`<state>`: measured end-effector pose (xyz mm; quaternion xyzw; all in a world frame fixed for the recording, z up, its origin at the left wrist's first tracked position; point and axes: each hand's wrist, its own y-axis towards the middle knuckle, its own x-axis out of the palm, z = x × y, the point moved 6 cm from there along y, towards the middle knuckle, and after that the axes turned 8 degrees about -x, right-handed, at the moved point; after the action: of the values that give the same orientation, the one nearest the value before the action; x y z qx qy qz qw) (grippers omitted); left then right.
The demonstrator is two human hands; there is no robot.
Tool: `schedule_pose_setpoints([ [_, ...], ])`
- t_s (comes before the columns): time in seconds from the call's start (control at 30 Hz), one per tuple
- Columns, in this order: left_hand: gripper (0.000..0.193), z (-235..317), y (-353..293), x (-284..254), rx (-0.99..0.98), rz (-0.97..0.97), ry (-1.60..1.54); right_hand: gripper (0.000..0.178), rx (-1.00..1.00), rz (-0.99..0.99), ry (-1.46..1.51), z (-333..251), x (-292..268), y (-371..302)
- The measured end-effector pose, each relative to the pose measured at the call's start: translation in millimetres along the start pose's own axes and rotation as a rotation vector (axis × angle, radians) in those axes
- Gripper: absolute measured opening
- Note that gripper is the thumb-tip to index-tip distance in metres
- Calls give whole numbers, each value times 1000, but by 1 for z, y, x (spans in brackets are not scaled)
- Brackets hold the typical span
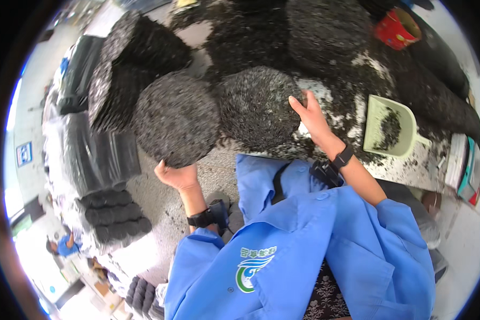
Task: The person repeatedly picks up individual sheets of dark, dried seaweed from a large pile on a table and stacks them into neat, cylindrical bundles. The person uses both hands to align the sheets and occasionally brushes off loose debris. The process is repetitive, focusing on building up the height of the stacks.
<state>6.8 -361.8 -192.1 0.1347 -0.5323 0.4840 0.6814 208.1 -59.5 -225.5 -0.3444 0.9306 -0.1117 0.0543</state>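
Note:
My left hand (177, 175) is closed on the lower edge of a round dark dried seaweed cake (177, 118), thumb at the rim, holding it up off the table's left side. To its right, a second round seaweed cake (258, 106) lies over the loose flakes. My right hand (313, 118) grips this one by its right edge, the thumb on top and the other fingers mostly hidden beneath. The two cakes' rims meet or nearly meet; I cannot tell which. Black bands circle both my wrists.
Tall stacks of seaweed cakes (125, 74) stand at the left, another stack (328, 26) at the back. Loose dark flakes (245, 45) cover the table. At the right are a pale green dustpan (376, 125) and a red bucket (390, 33). Bagged stacks (98, 154) line the far left.

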Motion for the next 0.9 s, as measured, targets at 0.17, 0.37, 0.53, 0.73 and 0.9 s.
schedule_pose_setpoints([
  [0.17,65,-39,-11,30,-106,-189,63,55,-670,-228,-424,-74,39,-29],
  [0.37,90,-134,-31,66,-293,-325,606,78,-830,-439,-584,-91,71,-73],
  [0.53,90,-148,-27,82,-333,-399,774,74,-663,-438,-443,-87,37,-66],
  [0.73,52,-143,-12,53,-455,-205,370,33,-402,81,-200,-92,-46,-67],
  [0.9,61,-125,-2,40,-487,-133,110,26,-372,385,445,-76,-132,-59],
])
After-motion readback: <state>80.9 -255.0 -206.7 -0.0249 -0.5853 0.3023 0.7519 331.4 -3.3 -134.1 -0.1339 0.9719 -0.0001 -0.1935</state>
